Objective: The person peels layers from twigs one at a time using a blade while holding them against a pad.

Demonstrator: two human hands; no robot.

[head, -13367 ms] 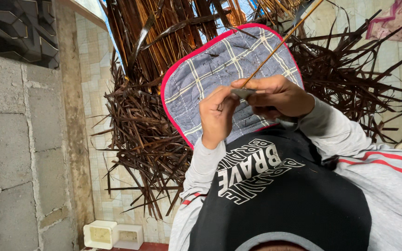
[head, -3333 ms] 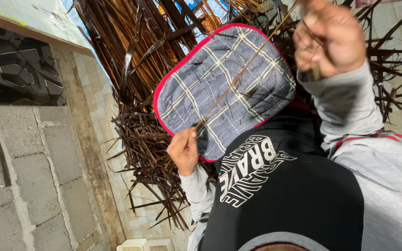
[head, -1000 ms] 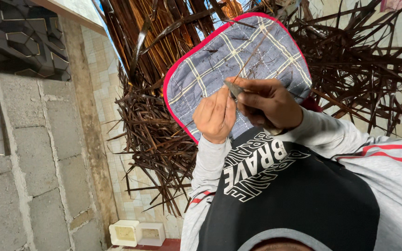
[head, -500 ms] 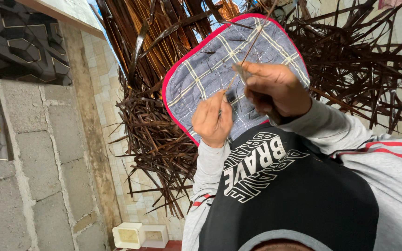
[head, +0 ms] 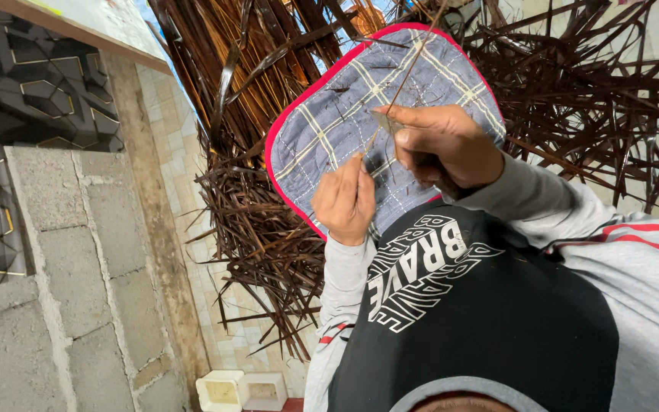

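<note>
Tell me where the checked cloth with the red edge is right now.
In the head view, the cloth lies upper middle on the pile of dark strips, just beyond the left hand and right hand.

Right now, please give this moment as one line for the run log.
left hand: pinches strip end | right hand: grips thin strip | under: plaid cloth | around: dark leaf pile

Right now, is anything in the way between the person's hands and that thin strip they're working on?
Nothing visible. The left hand and right hand both pinch the thin brown strip directly, over the checked quilted pad. The pile of dark leaf strips lies behind and beside.
</note>
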